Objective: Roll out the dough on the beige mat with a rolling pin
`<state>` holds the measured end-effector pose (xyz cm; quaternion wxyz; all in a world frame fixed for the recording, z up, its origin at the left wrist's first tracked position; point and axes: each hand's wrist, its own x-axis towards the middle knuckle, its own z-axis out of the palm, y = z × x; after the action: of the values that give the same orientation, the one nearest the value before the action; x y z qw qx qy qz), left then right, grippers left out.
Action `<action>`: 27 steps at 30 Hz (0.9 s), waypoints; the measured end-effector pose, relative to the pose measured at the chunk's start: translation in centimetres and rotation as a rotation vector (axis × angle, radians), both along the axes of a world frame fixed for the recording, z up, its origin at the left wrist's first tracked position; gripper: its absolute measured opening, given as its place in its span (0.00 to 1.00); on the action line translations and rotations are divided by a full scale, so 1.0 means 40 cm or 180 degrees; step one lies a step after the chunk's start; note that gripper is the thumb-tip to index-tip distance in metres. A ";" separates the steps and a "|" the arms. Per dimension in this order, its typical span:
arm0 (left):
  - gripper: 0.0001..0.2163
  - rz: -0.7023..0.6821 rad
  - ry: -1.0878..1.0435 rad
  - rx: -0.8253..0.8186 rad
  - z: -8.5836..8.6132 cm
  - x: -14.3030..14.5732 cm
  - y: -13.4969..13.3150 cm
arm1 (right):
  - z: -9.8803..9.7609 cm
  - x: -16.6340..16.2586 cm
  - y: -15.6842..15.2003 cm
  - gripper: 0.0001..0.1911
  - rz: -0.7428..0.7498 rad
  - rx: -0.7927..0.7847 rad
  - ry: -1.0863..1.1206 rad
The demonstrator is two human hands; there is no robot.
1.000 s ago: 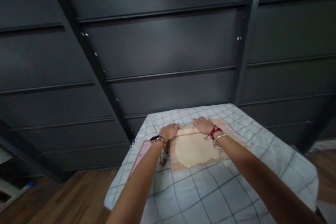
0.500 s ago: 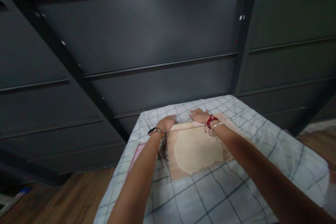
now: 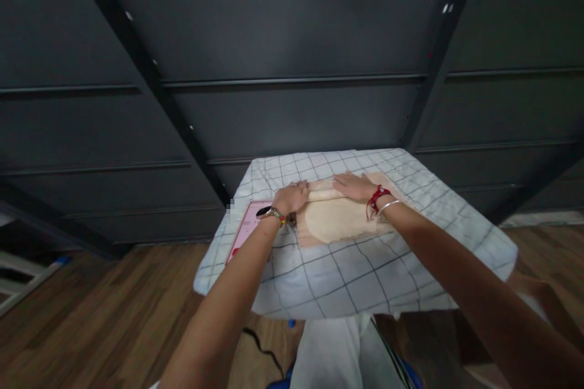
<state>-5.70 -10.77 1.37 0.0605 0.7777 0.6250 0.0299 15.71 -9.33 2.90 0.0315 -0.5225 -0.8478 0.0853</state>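
Note:
A pale sheet of rolled-out dough (image 3: 335,222) lies on a thin light-wood board (image 3: 305,238). Across the dough's far side runs a light rolling pin (image 3: 322,194). Over its left end rests my left hand (image 3: 291,197), fingers stretched forward. My right hand (image 3: 353,186) presses flat on the right part of the pin, its fingers extended. Both palms hide the pin's ends. My left wrist carries a dark watch and beads, and my right wrist a red string bracelet and a silver bangle.
A pink phone-like flat thing (image 3: 249,225) lies left of the board, partly behind my left forearm. The checked white cloth (image 3: 319,282) covers a small table. Behind it rises a dark panelled wall (image 3: 292,115). A cable (image 3: 264,349) hangs below, above the wooden floor (image 3: 114,304).
The view has shifted, bringing my lap, the table's near edge and more of the pink phone-like thing into sight. Both hands stay on the rolling pin at the dough's far side.

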 end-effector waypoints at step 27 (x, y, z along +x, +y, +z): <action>0.19 0.0337 0.0433 -0.0020 0.010 0.051 0.174 | -0.036 -0.023 0.134 0.23 -0.0345 0.0507 0.0271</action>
<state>-3.66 -3.81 1.78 0.0187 0.7436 0.6680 -0.0218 14.79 -3.97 1.47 0.1135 -0.5594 -0.8202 0.0379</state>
